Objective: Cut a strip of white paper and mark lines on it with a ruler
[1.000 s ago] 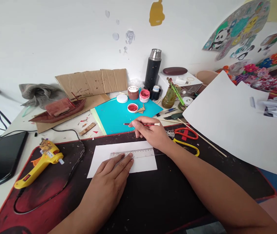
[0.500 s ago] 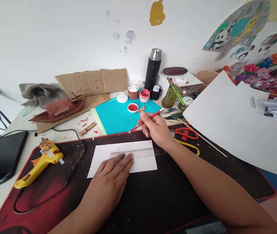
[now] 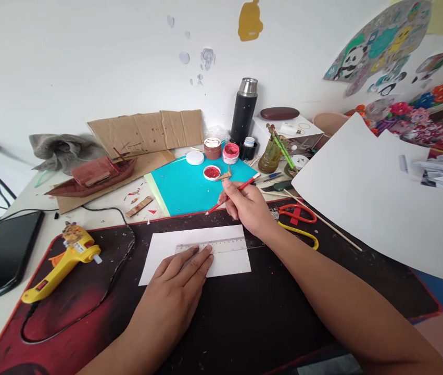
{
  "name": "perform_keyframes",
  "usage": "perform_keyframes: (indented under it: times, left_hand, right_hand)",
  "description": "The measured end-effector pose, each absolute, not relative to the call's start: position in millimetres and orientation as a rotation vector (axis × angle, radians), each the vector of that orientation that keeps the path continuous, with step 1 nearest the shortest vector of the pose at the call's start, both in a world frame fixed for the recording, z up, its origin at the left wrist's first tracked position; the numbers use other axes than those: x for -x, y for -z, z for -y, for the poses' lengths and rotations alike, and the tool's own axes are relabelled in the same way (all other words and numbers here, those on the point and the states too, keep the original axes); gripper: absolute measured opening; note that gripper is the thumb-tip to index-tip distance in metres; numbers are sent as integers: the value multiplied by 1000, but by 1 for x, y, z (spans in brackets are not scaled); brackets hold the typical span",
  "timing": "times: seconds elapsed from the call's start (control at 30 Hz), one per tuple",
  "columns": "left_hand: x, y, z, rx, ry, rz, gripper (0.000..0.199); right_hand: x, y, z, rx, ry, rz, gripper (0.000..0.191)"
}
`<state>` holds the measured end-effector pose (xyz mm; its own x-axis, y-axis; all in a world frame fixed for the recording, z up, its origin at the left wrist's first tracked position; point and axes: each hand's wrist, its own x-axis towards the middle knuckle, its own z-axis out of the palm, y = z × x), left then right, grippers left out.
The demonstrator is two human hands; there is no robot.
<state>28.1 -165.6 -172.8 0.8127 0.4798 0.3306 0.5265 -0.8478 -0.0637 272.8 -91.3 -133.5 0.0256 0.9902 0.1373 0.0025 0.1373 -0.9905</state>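
Note:
My left hand (image 3: 178, 284) lies flat with its fingers stretched over a clear plastic ruler (image 3: 227, 245), pressing it onto a white sheet of paper (image 3: 232, 265). The ruler's right end sticks out past the paper's edge. Above the far edge of the paper, my right hand (image 3: 247, 205) is closed around a red pencil (image 3: 250, 181). Its tip points down and left, apart from the paper. Part of the pencil is hidden by my fingers.
A yellow glue gun (image 3: 63, 265) with its cord lies left, near a phone (image 3: 8, 255). Behind are a model boat (image 3: 92, 177), a turquoise sheet (image 3: 178, 187), paint jars (image 3: 231, 152) and a black flask (image 3: 244, 112). Scissors (image 3: 303, 213) and a large white sheet (image 3: 381, 203) lie right.
The pencil's angle has steepened very slightly in my right hand. My left hand, the ruler and the paper stay in place.

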Motion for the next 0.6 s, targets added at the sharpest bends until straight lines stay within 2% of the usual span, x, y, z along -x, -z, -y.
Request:
perform_keyframes:
  times: [0.6]
  left_hand:
    - [-27,176,166,2904,520,841,46]
  right_hand:
    - [-271,139,90,1112,-1121,1243,65]
